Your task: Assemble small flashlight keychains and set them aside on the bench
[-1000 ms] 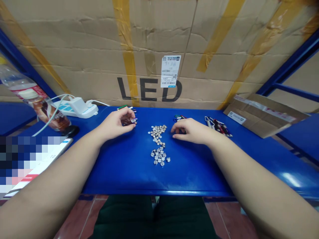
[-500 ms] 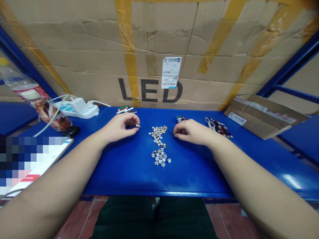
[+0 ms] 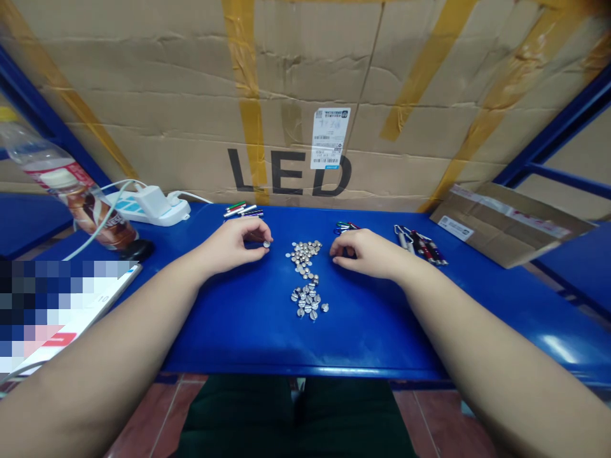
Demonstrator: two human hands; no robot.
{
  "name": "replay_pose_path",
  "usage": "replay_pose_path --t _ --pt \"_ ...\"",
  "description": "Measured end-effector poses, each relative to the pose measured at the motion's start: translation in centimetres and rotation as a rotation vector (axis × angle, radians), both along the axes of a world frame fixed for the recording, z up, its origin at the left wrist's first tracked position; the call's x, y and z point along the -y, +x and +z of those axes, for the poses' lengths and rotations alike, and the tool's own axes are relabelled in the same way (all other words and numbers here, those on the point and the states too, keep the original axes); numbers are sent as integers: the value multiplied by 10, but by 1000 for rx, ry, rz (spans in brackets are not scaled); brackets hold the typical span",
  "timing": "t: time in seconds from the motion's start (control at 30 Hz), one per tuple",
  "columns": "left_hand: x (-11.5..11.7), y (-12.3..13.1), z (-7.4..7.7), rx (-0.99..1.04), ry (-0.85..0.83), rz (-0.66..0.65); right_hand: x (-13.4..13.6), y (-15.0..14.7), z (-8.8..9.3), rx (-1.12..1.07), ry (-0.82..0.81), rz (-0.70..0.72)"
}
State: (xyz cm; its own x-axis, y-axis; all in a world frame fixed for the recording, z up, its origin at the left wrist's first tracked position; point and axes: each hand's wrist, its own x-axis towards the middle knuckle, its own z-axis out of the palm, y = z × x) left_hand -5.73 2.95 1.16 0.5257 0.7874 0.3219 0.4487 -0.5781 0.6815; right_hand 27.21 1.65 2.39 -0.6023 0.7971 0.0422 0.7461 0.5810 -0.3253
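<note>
Bare forearms (image 3: 157, 312); ringless hands (image 3: 233, 243); dark green trousers (image 3: 238, 413)

Your bench (image 3: 305, 348) is glossy blue, the piled discs (image 3: 301, 256) silvery. You have green, white and dark tubes (image 3: 244, 208) on one side, red and silver clipped tubes (image 3: 424, 247) on the other. Your carton (image 3: 181, 95) is brown, striped with amber tape (image 3: 244, 57), lettered black; your trousers (image 3: 358, 420) are dark green.

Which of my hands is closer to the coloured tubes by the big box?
Left. Your left hand is just on the near side of the coloured tubes; your right hand is farther off to their right, past the silver pieces.
</note>
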Motion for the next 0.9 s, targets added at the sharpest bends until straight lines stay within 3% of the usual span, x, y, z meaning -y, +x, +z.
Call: replay_pose_path --t 0.3,0.63,0.9 --pt "3 4 1 -43 -13 -57 11 -27 -7 -37 167 260" --pt "4 6 1 -39 -21 -65 10 -31 -10 53 164 257" --pt "5 8 1 -64 -7 -61 13 -42 -13 -69 234 296"
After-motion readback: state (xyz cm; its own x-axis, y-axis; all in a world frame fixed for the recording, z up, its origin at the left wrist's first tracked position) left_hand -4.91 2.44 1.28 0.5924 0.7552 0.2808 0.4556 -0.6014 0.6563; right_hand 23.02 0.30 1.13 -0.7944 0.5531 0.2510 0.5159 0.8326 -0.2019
